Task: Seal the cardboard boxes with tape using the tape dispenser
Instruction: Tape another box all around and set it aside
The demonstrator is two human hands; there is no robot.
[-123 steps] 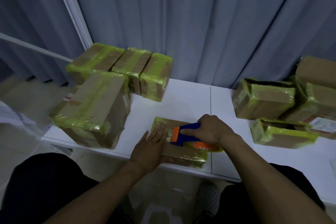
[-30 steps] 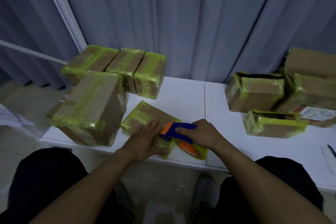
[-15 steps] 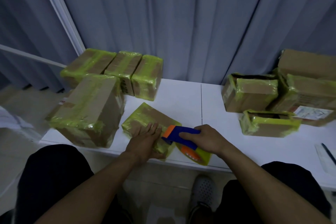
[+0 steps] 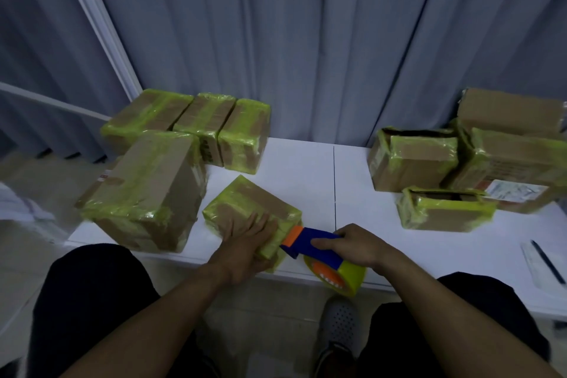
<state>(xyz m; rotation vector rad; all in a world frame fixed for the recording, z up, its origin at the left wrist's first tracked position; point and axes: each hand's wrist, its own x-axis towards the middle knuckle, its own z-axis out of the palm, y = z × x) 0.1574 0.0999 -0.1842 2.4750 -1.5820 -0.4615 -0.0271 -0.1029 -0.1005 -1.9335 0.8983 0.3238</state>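
A small cardboard box [image 4: 245, 205] wrapped in yellow-green tape lies turned at an angle near the front edge of the white table [image 4: 306, 175]. My left hand [image 4: 248, 242] presses flat on its near top, fingers straight. My right hand [image 4: 356, 244] grips the blue handle of the tape dispenser [image 4: 316, 247]. Its orange tip touches the box's near right corner. The yellow tape roll [image 4: 340, 276] hangs past the table's front edge.
A large taped box [image 4: 147, 190] stands at the left, with three taped boxes [image 4: 208, 129] behind it. At the right sit several boxes [image 4: 414, 159], two with open tops [image 4: 445, 209]. A pen and paper [image 4: 546, 261] lie far right. Grey curtains hang behind.
The box has been turned from square-on to an angle and slid left. The dispenser has come off the top to the near right corner, its roll now over the table edge.
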